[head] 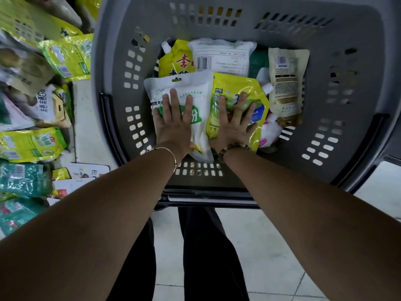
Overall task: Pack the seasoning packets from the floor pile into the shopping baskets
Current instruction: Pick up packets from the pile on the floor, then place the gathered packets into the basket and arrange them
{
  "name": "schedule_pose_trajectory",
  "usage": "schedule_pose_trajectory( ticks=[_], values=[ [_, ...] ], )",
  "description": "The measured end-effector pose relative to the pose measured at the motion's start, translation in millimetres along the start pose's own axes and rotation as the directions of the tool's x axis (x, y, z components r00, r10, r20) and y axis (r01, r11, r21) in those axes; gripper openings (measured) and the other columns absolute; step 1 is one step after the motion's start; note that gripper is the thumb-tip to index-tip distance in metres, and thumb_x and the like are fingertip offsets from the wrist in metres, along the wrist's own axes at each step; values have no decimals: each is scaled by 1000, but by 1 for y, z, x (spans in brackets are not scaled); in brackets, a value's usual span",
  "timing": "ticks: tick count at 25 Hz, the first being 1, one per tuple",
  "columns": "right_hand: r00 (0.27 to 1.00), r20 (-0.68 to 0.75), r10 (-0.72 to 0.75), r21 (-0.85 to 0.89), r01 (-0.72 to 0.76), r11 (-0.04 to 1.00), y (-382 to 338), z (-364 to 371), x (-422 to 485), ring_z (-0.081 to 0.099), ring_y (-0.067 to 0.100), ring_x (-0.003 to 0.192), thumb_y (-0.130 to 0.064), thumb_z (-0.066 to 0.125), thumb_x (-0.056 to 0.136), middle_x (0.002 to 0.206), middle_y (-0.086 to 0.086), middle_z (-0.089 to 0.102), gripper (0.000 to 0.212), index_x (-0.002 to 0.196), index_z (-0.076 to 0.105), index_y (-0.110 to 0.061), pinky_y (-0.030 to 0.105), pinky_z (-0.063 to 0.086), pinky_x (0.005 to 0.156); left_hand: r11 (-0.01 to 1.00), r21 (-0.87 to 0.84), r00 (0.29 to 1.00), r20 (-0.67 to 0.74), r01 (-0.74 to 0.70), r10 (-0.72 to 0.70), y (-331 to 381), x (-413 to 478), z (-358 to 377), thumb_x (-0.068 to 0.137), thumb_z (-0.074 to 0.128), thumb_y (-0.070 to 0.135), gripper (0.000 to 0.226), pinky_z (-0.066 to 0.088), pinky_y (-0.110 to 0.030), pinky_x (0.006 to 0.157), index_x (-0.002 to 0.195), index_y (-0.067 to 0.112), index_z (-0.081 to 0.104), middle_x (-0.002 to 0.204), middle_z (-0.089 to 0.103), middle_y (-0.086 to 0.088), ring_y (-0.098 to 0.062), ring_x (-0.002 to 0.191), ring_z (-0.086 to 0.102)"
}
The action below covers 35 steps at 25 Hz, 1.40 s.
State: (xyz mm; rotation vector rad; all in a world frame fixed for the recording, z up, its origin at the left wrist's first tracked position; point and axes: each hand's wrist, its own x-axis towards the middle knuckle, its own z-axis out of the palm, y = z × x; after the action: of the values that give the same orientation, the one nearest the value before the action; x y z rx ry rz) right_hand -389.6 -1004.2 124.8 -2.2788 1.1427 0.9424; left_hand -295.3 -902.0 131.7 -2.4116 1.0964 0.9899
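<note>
Tiled floor (271, 246), basket (117, 61), left hand (173, 127), right hand (233, 127), fingers (173, 98) straight on white packet (193, 85), yellow packet (234, 83), tops away

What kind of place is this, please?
Probably a shop or its stockroom: a grey shopping basket stands on a tiled floor, and many barcoded seasoning packets lie piled beside it.

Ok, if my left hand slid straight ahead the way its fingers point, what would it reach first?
Probably the yellow spouted pouch, just past the white packet the left hand presses; depth is unclear.
</note>
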Motion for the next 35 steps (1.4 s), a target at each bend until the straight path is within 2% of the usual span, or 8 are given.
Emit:
schedule_pose_trajectory(
  ticks=[6, 9, 13, 16, 19, 25, 30, 35],
  values=[
    [999, 1, -38, 90, 38, 995, 9, -20, -5, -18, 39, 141, -7, 59, 84, 154, 1, -27, 95, 146, -2, -44, 59, 18, 112, 998, -39, 998, 37, -45, 46, -6, 0, -8, 84, 66, 42, 115, 4, -56, 114, 145, 16, -28, 151, -28, -22, -41, 142, -18],
    [998, -15, -69, 102, 70, 992, 13, -33, -9, -5, 35, 144, -11, 53, 86, 158, 5, -11, 78, 149, 13, -33, 49, 19, 115, 975, -208, 996, 29, -76, 84, -12, -7, -24, 89, 62, 22, 95, 13, -53, 116, 151, 19, -9, 155, -21, -19, -37, 145, -10],
    [992, -43, -118, 74, 121, 990, -2, -52, -27, 6, 29, 145, -19, 50, 91, 157, 12, 8, 67, 150, 18, -23, 39, 19, 117, 833, -539, 988, -148, -126, 54, -21, -41, -45, 86, 62, 13, 73, 36, -42, 107, 148, 15, 24, 158, 1, -15, -33, 144, 15],
    [983, -110, -144, 112, 156, 981, -25, -68, -57, 18, 24, 143, -21, 52, 90, 156, 6, 17, 63, 148, 25, -23, 39, 29, 112, 704, -682, 949, -312, -196, -38, -37, -81, -61, 83, 66, 9, 66, 40, -37, 99, 142, 15, 37, 155, 19, -12, -28, 140, 27],
    [970, -139, -198, 103, 212, 972, -59, -80, -92, 26, 21, 140, -26, 53, 92, 155, 1, 24, 60, 147, 28, -25, 40, 37, 106, 608, -776, 911, -357, -168, -205, -70, -120, -66, 77, 68, 7, 63, 44, -41, 98, 136, 13, 46, 147, 32, -13, -31, 132, 40],
    [860, -188, -474, -1, 482, 876, -154, -75, -161, 33, 19, 136, -21, 56, 89, 149, 0, 36, 55, 142, 39, -22, 31, 33, 104, 463, -886, 873, -196, 38, -446, -161, -193, -24, 81, 68, 11, 62, 41, -37, 100, 138, 15, 44, 150, 30, -10, -26, 134, 37],
    [803, -13, -595, -140, 588, 797, -245, -31, -195, 32, 17, 137, -24, 54, 89, 149, 0, 35, 56, 143, 37, -22, 31, 33, 104, 302, -932, 813, -14, 200, -582, -235, -253, 40, 83, 66, 12, 59, 41, -37, 98, 138, 15, 44, 149, 31, -7, -24, 132, 40],
    [782, 185, -595, -273, 622, 733, -322, 36, -213, 35, 19, 134, -27, 50, 92, 149, 0, 34, 56, 145, 32, -23, 35, 38, 99, 130, -945, 744, 147, 301, -651, -294, -307, 118, 84, 66, 11, 57, 39, -35, 96, 137, 12, 45, 143, 39, -10, -29, 125, 45]
  ],
)
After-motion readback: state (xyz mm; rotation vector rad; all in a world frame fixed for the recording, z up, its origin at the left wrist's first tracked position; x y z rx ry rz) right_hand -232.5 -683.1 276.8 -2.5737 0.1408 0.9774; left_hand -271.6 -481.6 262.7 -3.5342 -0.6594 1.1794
